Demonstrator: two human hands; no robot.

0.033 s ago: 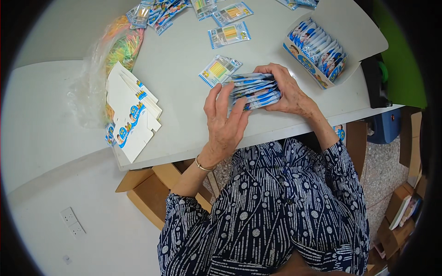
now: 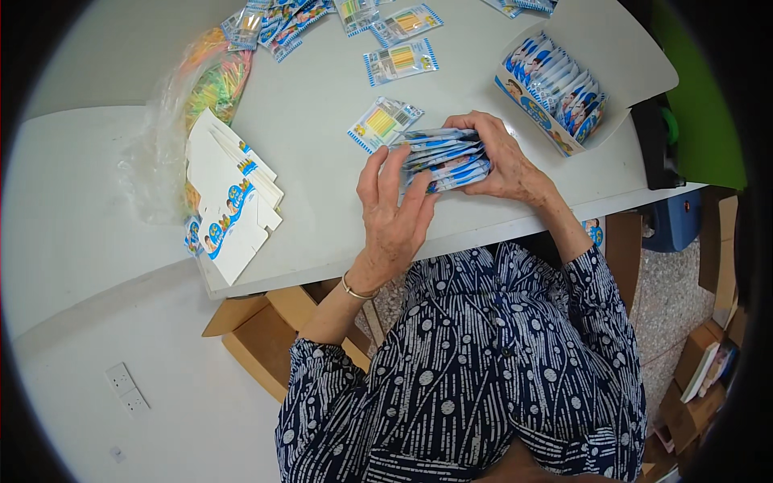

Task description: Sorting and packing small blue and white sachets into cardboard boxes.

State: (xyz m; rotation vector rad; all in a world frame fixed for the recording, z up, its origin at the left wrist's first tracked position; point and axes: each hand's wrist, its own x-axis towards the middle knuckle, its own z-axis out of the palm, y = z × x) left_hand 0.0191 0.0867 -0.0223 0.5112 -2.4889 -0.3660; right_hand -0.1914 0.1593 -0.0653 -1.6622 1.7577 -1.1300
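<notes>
A stack of small blue-and-white plastic packets [image 2: 452, 158] is held between my two hands, just above the near part of the table. My right hand [image 2: 510, 166] wraps round the right end of the stack. The fingers of my left hand [image 2: 393, 219] are somewhat spread and press on the stack's left end. Partly behind the stack lies a single flat packet [image 2: 382, 122] with yellow sticks showing through its window. To the right, an open display box [image 2: 538, 114] holds a row of similar packets standing on edge.
Flattened white cartons [image 2: 229, 201] lie at left, beside a clear plastic bag [image 2: 216, 84] of coloured sticks. Loose packets [image 2: 400, 62] are spread toward the far edge. A black object [image 2: 656, 145] stands at the table's right edge. Below the table is an open cardboard box [image 2: 254, 330].
</notes>
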